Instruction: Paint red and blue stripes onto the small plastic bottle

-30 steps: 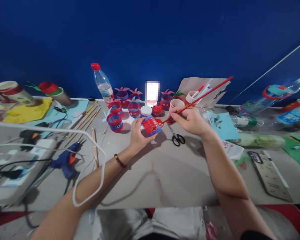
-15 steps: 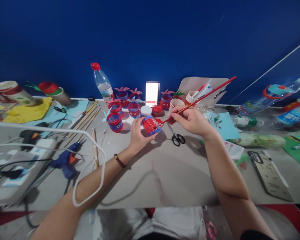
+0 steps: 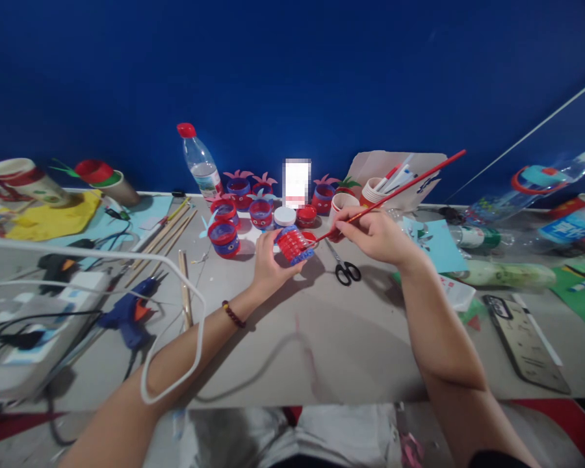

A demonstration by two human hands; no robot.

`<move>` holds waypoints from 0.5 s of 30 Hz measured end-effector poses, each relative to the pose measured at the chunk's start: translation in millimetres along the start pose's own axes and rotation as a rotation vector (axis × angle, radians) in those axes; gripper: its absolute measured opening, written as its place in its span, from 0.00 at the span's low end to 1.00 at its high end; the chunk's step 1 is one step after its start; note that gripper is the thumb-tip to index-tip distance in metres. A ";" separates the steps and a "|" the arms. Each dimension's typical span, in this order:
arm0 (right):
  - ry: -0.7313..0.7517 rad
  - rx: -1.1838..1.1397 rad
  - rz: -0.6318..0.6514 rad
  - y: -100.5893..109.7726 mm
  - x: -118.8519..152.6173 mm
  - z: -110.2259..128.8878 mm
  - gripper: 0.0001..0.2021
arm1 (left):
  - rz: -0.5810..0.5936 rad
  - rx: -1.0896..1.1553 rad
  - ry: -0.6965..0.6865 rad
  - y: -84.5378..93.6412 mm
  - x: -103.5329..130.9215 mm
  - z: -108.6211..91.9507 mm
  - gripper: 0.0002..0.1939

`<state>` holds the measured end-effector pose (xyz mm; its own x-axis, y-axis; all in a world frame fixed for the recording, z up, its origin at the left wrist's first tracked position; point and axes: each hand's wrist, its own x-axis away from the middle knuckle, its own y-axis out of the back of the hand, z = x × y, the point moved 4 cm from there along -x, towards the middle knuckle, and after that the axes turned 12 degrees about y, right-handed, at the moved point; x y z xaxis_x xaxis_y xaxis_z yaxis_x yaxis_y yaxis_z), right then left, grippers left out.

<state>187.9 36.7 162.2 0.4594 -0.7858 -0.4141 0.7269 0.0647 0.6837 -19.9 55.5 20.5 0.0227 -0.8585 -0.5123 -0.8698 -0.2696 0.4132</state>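
Brush tip hidden behind the small ribbed red-and-blue painted cup (image 3: 294, 246), so bristles can't be made out. Cup's far side & inside not visible; the fingers wrap its near side. White label (image 3: 297, 182) at back is blurred, unreadable. Both forearms cut off by the bottom edge.

Left hand (image 3: 269, 263) closed round the cup, tilting it just above the grey counter (image 3: 292, 351), roughly centre, in front of the paint jars. Right hand (image 3: 375, 235) pinches the long thin red-handled paintbrush (image 3: 394, 188) w/ thumb & forefinger; handle slants up to the right, lower end meets the cup's rim side.

Cup surface: ridged bands, glossy red over blue. Bead bracelet (image 3: 234, 314), dark red, on left wrist.

Nearby: black-handled metal scissors (image 3: 344, 266) flat on counter, just right of the cup, blades pointing away. White-lidded round jar (image 3: 285, 215) & open red paint pot (image 3: 306, 214) just behind the cup. Row of similar red-and-blue cups w/ pink paper leaves (image 3: 238, 188) further back. Clear plastic water bottle w/ red cap (image 3: 201, 162) leaning at the wall. Blue glue gun (image 3: 129, 315) at left, thin wooden sticks (image 3: 168, 234) beside it.
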 end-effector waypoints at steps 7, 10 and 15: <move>-0.028 -0.059 -0.059 0.5 1.4 -9.2 0.10 | -0.004 0.012 -0.003 -0.1 0.5 -0.2 0.40; -0.034 -0.059 -0.057 -1.6 0.8 -11.2 0.11 | 0.001 0.020 0.010 -0.2 0.6 0.0 0.40; -0.042 -0.057 -0.033 -1.0 0.8 -7.7 0.10 | -0.001 0.031 0.002 0.2 0.4 -0.5 0.40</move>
<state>191.5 40.7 156.6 0.4136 -0.8133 -0.4092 0.7696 0.0723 0.6344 -19.8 54.8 20.8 0.0246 -0.8594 -0.5107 -0.8849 -0.2564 0.3889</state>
